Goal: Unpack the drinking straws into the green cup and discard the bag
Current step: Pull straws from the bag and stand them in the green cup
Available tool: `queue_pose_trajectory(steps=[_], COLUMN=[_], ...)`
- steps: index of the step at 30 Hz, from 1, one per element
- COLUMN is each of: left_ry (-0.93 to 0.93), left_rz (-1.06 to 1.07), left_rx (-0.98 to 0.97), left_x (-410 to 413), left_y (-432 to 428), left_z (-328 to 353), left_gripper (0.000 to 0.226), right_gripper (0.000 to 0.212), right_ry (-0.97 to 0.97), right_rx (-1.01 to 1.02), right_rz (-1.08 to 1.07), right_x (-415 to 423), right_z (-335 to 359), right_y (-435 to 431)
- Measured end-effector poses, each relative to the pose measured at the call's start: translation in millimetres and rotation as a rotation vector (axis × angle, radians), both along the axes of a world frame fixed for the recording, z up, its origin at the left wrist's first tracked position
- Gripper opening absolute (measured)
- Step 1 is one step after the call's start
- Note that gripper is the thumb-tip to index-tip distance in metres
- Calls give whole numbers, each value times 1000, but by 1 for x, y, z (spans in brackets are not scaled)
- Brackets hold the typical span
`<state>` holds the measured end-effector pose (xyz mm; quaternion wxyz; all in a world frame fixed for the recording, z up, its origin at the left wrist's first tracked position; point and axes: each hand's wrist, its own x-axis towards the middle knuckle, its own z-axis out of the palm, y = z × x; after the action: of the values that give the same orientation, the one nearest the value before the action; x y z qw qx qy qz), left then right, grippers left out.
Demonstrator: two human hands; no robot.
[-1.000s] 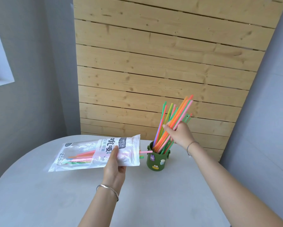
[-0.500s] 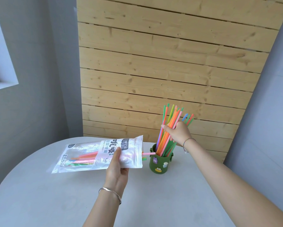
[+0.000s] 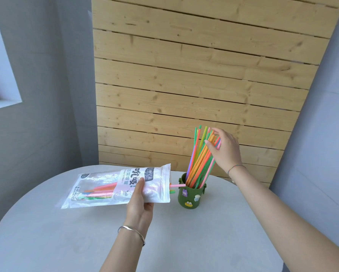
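Note:
A dark green cup (image 3: pixel 191 195) with small stickers stands on the round white table (image 3: pixel 184 242). Several coloured straws (image 3: pixel 199 158) stand in it, leaning right. My right hand (image 3: pixel 224 150) rests against their upper ends with fingers spread, not gripping them. My left hand (image 3: pixel 140 205) holds the plastic straw bag (image 3: pixel 117 187) level above the table, its open end facing the cup. Several straws remain inside the bag, and a pink straw (image 3: pixel 177 185) pokes out toward the cup's rim.
A wooden slat panel (image 3: pixel 194 85) stands right behind the table. Grey walls close in on the left and right, with a window ledge (image 3: pixel 3 105) at the far left.
My right hand has let go of the bundle of straws, which has dropped upright into the cup, and the hand has opened. The bag has stayed about where it was.

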<state>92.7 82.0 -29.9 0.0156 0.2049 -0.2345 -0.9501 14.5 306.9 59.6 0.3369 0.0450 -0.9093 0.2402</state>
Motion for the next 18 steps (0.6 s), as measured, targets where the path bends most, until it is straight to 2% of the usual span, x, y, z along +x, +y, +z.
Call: queue_pose_trajectory(steps=[4, 6, 10, 12, 15, 18], left_ry=[-13, -21, -20, -6, 19, 22], left_rz=[3, 12, 34, 30, 30, 69], left_rx=[0, 1, -6, -21, -94, -292], left_x=[1, 0, 0, 1, 5, 10], left_y=[-1, -1, -1, -2, -2, 2], left_z=[-1, -1, -2, -1, -1, -2], left_gripper=[45, 46, 46, 42, 32, 33], right_gripper=[46, 48, 28, 19, 23, 29], right_ry=[42, 125, 396, 413, 154, -277], right_rx=[44, 32, -95, -207, -627, -1278], right_rz=[-30, -21, 83, 161, 253, 219], right_x=[5, 15, 53, 73, 89, 90], right_z=[8, 9, -4, -26, -69, -89], right_y=[2, -5, -34, -53, -86, -113])
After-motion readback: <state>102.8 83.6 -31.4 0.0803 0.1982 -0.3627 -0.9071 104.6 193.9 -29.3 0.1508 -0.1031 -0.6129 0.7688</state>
